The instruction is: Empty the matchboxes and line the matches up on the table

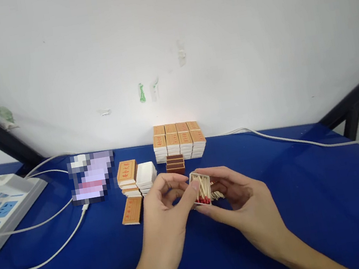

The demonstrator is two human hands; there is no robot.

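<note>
A small white tray (199, 175) of red-tipped matches (204, 191) is held between both hands, its open side toward me. My left hand (168, 214) grips its left side, with the thumb lying over the matches. The fingers and thumb of my right hand (246, 201) pinch the top and bottom of its right side. Behind the right fingers, loose matches (217, 194) lie partly hidden on the blue table. Left of my hands stand a pile of orange matchbox sleeves (127, 171), one more sleeve (132, 210) in front, and stacked white trays (145, 173).
Rows of stacked matchboxes (178, 140) stand near the wall, with brown-sided boxes (175, 164) before them. A blurred phone (93, 176) and a power strip (6, 209) with white cables are on the left of the blue table (295, 188). Another cable (286, 138) crosses the back right.
</note>
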